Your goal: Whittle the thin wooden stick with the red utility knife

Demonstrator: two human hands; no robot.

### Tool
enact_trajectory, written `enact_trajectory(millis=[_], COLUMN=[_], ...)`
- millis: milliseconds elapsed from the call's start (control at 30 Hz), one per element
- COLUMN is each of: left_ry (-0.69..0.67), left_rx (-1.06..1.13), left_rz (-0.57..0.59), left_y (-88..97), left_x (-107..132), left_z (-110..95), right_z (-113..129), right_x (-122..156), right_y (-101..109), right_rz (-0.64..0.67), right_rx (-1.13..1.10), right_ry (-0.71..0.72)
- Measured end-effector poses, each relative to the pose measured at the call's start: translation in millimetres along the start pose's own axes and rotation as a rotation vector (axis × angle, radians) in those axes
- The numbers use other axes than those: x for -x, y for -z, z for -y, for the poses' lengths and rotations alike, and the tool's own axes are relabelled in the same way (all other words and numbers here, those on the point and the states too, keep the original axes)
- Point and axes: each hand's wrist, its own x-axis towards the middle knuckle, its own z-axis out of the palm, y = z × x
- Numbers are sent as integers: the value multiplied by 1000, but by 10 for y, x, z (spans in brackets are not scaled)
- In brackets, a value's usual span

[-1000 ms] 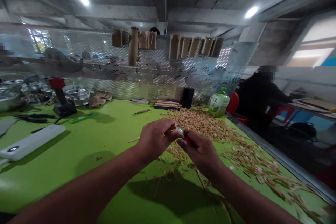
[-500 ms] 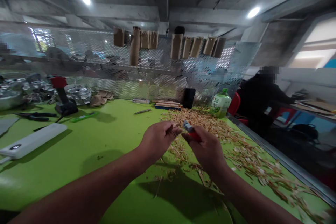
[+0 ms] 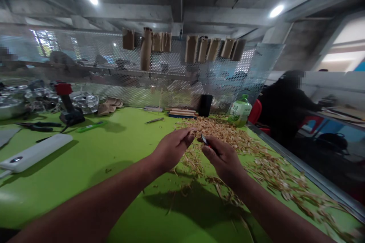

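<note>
Above the green tabletop (image 3: 129,197), my left hand (image 3: 172,150) is closed in a pinch. A small pale tip shows at its fingers, too small to name. Close beside it on the right, my right hand (image 3: 225,155) is wrapped round a small knife (image 3: 203,139). The knife's short grey blade points up and left toward my left fingertips; only a bit of its red handle shows, the rest hidden in my palm. Pale wood shavings (image 3: 216,127) lie in a heap beyond my hands and below them.
A green-tea bottle (image 3: 240,112), a black phone (image 3: 205,105) and wood strips (image 3: 182,113) stand along the perforated screen (image 3: 134,93). To the left lie a white lamp bar (image 3: 40,153), pliers (image 3: 41,125), a green cutter (image 3: 91,126) and a power drill (image 3: 67,100). A person (image 3: 285,102) sits at right.
The knife has turned in my right hand, so its blade now shows narrow and more upright and less red is visible. My left hand has shifted slightly, fingers tilted up.
</note>
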Motion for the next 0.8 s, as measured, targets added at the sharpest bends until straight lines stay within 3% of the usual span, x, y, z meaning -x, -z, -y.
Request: enact_trajectory(millis=[300, 533, 800], left_ry=[-21, -36, -107], left_rx=[-2, -164, -336], left_rz=[-1, 65, -20], left_y=[24, 124, 67], left_x=[10, 38, 28], left_z=[-15, -67, -3], right_z=[52, 52, 79], right_x=[-7, -8, 7], right_y=[3, 9, -17], right_rz=[88, 87, 88], right_rx=[9, 34, -30], right_ry=[14, 0, 22])
